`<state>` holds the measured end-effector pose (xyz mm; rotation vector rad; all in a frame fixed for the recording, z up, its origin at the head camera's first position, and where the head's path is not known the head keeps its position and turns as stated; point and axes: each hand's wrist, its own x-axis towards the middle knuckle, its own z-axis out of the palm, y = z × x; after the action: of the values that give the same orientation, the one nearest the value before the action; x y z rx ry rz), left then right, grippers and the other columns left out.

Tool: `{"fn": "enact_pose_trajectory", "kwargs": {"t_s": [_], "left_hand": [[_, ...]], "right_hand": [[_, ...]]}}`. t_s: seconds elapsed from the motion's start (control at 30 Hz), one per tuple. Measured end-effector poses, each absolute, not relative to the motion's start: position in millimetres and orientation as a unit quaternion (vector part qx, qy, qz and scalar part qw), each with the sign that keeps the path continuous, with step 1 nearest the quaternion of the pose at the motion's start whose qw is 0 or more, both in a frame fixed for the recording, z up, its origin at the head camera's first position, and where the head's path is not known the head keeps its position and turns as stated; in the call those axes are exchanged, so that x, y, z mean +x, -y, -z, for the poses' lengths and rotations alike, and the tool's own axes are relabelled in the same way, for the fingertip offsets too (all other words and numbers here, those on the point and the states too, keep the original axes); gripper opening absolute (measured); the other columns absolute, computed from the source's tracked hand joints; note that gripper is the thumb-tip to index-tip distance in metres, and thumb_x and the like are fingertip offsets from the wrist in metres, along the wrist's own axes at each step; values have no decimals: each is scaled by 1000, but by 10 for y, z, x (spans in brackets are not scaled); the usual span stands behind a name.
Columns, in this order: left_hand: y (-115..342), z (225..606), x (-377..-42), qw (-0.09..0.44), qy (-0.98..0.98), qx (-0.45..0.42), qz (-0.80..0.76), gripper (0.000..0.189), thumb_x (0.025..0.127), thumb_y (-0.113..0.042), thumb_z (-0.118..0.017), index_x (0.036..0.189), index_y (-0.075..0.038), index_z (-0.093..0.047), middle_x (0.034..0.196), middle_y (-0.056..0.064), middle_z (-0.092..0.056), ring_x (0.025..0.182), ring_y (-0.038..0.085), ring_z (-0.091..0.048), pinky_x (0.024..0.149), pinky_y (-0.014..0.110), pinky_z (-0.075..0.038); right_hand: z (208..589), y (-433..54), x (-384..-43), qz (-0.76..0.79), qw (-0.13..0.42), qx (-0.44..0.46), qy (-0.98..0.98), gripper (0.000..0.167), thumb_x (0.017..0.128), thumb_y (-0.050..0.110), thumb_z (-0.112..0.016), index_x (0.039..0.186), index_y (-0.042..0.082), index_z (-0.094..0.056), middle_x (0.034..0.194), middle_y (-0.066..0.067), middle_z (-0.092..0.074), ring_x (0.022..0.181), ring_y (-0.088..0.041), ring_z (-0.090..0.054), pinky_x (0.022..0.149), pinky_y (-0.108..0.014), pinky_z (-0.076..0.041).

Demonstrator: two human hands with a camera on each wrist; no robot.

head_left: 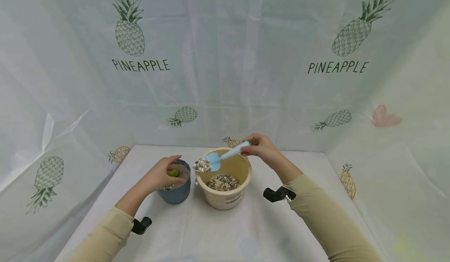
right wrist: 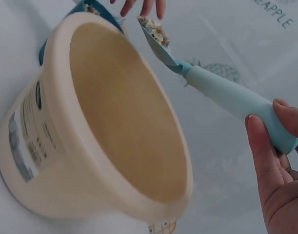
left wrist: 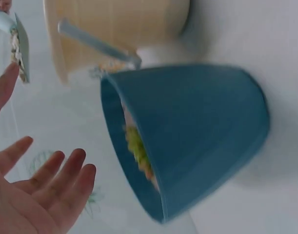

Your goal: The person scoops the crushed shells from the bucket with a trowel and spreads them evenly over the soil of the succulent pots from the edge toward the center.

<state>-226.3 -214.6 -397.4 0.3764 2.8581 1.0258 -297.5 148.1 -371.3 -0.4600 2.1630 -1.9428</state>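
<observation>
My right hand (head_left: 259, 148) grips the end of a light blue trowel (right wrist: 231, 95) by its handle. The blade, heaped with pebbly gravel (head_left: 202, 165), hangs above the left rim of a cream bucket (head_left: 225, 201). More gravel (head_left: 223, 182) lies at the bottom of that bucket. To its left stands a blue flower pot (left wrist: 192, 131) holding a small green succulent (head_left: 174, 172), some gravel and a pale surface. My left hand (head_left: 162, 175) hovers over the pot, fingers spread and relaxed; the left wrist view shows nothing in its grasp (left wrist: 46, 195).
Both containers stand on a white-covered table (head_left: 211, 238). Behind it and at the sides hangs a pale curtain (head_left: 225, 78) printed with pineapples. A grey-blue handle end (left wrist: 97, 44) sticks out beside the bucket in the left wrist view.
</observation>
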Motion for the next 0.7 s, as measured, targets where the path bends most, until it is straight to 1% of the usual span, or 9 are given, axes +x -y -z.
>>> {"fn": "enact_pose_trajectory", "kwargs": {"t_s": [0.13,0.3,0.37,0.5,0.6,0.7], "left_hand": [[2315,3962,-2262,33,-939,131,-315,90,79,-31,-83,148,1,-35,142,35,-31,118,52,-47,87,57,-49],[2511,4011,-2273,32,-945,138,-293,90,78,-29,-84,148,2,-35,141,36,-29,125,54,-37,91,64,-43],[2592,4051,-2289,38,-945,144,-290,90,78,-28,-84,148,2,-35,141,37,-28,127,55,-32,93,67,-40],[2761,4151,-2343,62,-943,155,-288,94,75,-28,-86,147,2,-35,142,38,-26,129,58,-28,94,69,-37],[2882,4228,-2398,79,-940,162,-289,98,72,-28,-88,148,2,-33,144,38,-23,130,58,-24,95,71,-35],[2983,4297,-2455,94,-933,173,-301,100,71,-25,-88,148,4,-31,146,38,-21,132,59,-20,97,72,-31]], "right_hand": [[3710,-1327,-2963,663,104,-157,-725,34,88,-5,-68,118,-13,-55,97,-18,-65,79,-22,-71,85,-43,-55],[3747,-1137,-2958,671,105,-156,-717,31,87,-6,-69,116,-11,-58,97,-19,-65,79,-23,-71,83,-42,-56],[3759,-1063,-2956,677,106,-152,-712,30,87,-6,-69,114,-9,-59,96,-18,-65,78,-24,-71,82,-40,-56],[3782,-931,-2955,683,112,-148,-707,29,87,-6,-69,115,-8,-59,94,-17,-64,77,-23,-71,80,-37,-57],[3785,-851,-2944,682,112,-150,-707,31,87,-6,-69,116,-8,-59,95,-18,-64,77,-24,-71,82,-40,-56],[3790,-786,-2932,686,114,-148,-703,31,87,-7,-69,116,-8,-59,95,-20,-62,78,-24,-71,85,-45,-55]]}}
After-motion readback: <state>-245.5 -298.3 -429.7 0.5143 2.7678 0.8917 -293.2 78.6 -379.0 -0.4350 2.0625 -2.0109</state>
